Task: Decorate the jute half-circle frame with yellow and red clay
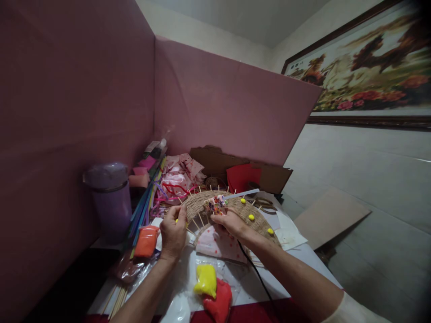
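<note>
A fan-shaped piece woven from brown twine over thin wooden sticks (198,202) stands in front of me, its stick ends poking out along the curved rim. Several small yellow clay balls (251,217) sit on its right side. My left hand (173,231) is closed at the left edge of the woven fan, thumb and fingers pinching it, with a bit of yellow by the fingertips. My right hand (230,222) grips a hot glue gun (215,205) with a colourful patterned body. A translucent glue stick (242,194) juts from its back, and a black cord (257,267) trails below.
Yellow clay (206,280) and red clay (218,300) lie bagged near the front edge; an orange clay pack (146,241) is left. A purple bin (112,206), pipe cleaners (139,215) and dotted fabric (183,168) stand behind. Scissors (264,205) lie right. Pink panels (229,103) enclose the table.
</note>
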`<state>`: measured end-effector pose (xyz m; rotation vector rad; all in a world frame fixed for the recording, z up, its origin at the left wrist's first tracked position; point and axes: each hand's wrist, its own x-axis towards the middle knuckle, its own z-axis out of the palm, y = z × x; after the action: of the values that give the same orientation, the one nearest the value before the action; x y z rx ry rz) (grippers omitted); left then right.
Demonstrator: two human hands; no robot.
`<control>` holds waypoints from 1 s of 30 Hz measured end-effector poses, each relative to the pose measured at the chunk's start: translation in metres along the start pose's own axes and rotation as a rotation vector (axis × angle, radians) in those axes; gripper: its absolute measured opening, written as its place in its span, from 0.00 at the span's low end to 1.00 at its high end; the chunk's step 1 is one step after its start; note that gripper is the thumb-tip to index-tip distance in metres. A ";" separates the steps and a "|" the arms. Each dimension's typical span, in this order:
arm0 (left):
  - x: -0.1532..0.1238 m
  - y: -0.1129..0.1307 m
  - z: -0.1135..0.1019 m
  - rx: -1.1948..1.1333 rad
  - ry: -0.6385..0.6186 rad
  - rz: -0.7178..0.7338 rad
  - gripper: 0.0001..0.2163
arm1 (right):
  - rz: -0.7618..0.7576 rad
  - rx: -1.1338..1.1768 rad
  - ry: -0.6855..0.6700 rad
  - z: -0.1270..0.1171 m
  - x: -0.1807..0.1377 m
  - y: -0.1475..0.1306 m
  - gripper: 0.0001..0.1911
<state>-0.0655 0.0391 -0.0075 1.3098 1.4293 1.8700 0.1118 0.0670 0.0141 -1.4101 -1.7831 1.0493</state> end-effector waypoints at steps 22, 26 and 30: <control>0.000 -0.005 0.001 0.034 -0.001 0.005 0.12 | 0.039 -0.005 0.000 0.000 -0.004 -0.010 0.14; 0.000 -0.003 0.001 0.038 0.005 0.008 0.12 | 0.026 -0.005 -0.006 -0.001 -0.003 -0.007 0.14; 0.001 -0.003 0.001 0.000 0.005 -0.003 0.10 | 0.026 -0.007 0.004 -0.001 -0.002 -0.006 0.13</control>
<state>-0.0652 0.0416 -0.0098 1.3026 1.4339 1.8725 0.1100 0.0648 0.0195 -1.4417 -1.7715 1.0532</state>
